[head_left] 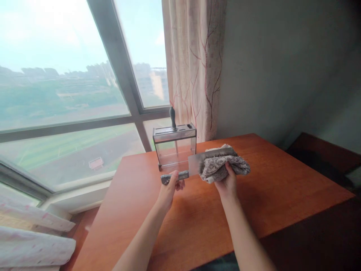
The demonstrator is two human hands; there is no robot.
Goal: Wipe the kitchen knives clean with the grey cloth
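Note:
My left hand point(170, 188) is closed around the dark handle of a cleaver point(194, 165), thumb on top. The wide metal blade points right, held above the table. My right hand point(228, 181) grips a grey and white towel point(217, 168), which is folded around the blade and covers much of it. The blade's upper edge shows along the top of the cloth. Just beyond my left hand stands a clear-walled knife block point(175, 131) with a metal top. The dark grey handle of another tool point(172, 117) sticks up out of it.
Everything is over a reddish-brown wooden table point(276, 180). A large window point(62, 94) fills the left side, with a patterned curtain point(194, 67) behind the knife block and a pale curtain point(36, 244) at lower left. Dark wooden furniture point(318, 154) stands at the right.

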